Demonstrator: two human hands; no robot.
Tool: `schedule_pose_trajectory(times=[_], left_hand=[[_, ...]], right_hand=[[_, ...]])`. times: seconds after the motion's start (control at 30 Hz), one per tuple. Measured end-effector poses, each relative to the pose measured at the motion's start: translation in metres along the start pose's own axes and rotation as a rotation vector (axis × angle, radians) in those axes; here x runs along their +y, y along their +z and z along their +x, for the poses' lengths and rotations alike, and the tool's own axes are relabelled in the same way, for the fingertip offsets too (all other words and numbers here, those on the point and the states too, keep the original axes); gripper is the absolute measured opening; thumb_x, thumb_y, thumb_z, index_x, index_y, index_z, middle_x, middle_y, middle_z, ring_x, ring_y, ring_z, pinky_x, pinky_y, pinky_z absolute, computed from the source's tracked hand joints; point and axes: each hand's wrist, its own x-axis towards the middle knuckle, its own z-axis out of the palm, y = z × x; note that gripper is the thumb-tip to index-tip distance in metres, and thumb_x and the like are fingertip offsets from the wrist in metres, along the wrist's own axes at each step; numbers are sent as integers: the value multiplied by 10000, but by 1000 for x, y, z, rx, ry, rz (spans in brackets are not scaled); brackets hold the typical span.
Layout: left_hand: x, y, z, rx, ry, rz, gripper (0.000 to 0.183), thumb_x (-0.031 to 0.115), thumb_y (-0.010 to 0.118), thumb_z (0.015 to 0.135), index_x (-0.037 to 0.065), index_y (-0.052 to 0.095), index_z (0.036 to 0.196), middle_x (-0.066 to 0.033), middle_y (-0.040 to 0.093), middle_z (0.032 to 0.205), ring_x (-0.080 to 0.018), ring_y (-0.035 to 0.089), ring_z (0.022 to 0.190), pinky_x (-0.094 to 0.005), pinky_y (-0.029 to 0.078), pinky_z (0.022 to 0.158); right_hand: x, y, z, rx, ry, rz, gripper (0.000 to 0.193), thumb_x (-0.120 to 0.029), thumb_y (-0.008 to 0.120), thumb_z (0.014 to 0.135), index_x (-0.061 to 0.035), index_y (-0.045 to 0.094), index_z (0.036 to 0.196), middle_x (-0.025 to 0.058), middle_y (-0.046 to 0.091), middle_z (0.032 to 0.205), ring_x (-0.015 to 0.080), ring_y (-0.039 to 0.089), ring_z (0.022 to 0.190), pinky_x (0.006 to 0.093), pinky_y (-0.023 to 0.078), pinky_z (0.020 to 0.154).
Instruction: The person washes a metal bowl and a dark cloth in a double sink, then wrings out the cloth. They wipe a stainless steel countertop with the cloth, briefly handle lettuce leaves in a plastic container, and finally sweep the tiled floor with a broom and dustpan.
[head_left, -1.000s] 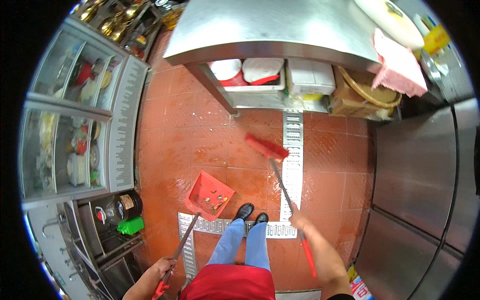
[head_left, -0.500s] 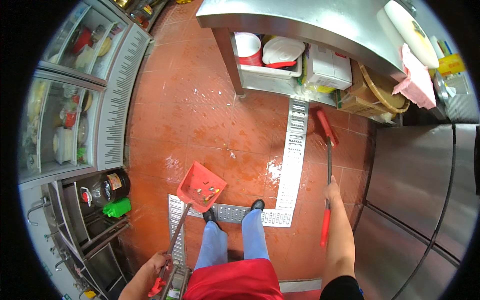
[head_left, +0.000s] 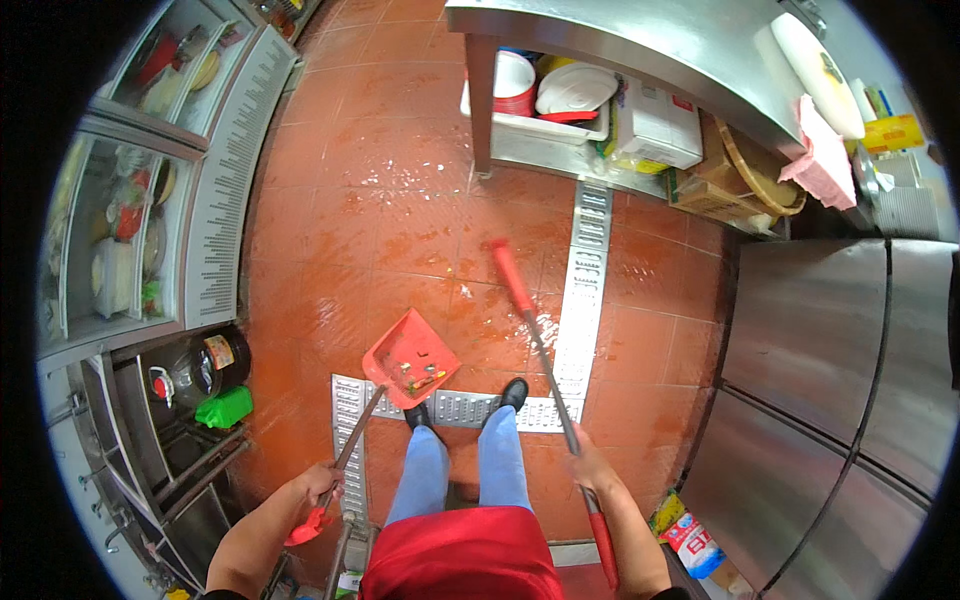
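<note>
My left hand [head_left: 321, 484] is wrapped round the handle of a long-handled dustpan. The red dustpan [head_left: 421, 349] rests on the floor in front of my left shoe, with small bits of debris lying in it. On the right, my right hand [head_left: 590, 464] grips the dark shaft of a broom whose lower end has a red grip. Its red head [head_left: 512, 275] is over the wet tiles, right of the dustpan and apart from it; blur hides whether it touches the floor. Small scraps [head_left: 465, 291] lie on the tiles between the two.
Metal drain grates [head_left: 583, 330] run along the floor by my feet. A steel table [head_left: 640, 45] with tubs and boxes beneath stands ahead. Glass-fronted fridges [head_left: 130, 230] and a rack with a large bottle [head_left: 215, 370] line the left; steel doors [head_left: 800, 330] stand right.
The broom has swung left from beyond the right side of the drain grate, and my right hand has come inward and lower. The dustpan has turned a little, staying near my left foot.
</note>
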Motion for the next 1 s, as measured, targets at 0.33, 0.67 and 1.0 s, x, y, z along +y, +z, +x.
schedule_pose_trajectory(times=[0.33,0.67,1.0], left_hand=[[40,6,-18,134,-24,329,8,30,413,848,30,405,844,-63,409,563,-163,431,389,-314,356,318],[1,-19,8,133,12,241,111,62,413,857,19,427,756,-72,423,544,-163,430,384,-326,352,314],[-10,-14,5,125,-9,209,51,53,436,872,51,404,832,-52,395,590,-141,412,415,-288,357,322]], right_hand=[[20,15,45,-22,571,860,725,-18,411,861,-283,83,1452,25,401,557,134,407,398,282,352,323],[-123,144,-39,-294,543,1083,761,21,428,837,-310,94,1435,42,443,650,128,424,435,298,384,354],[-94,178,0,-165,586,942,628,-7,425,843,-274,217,1371,18,423,608,110,408,433,303,395,363]])
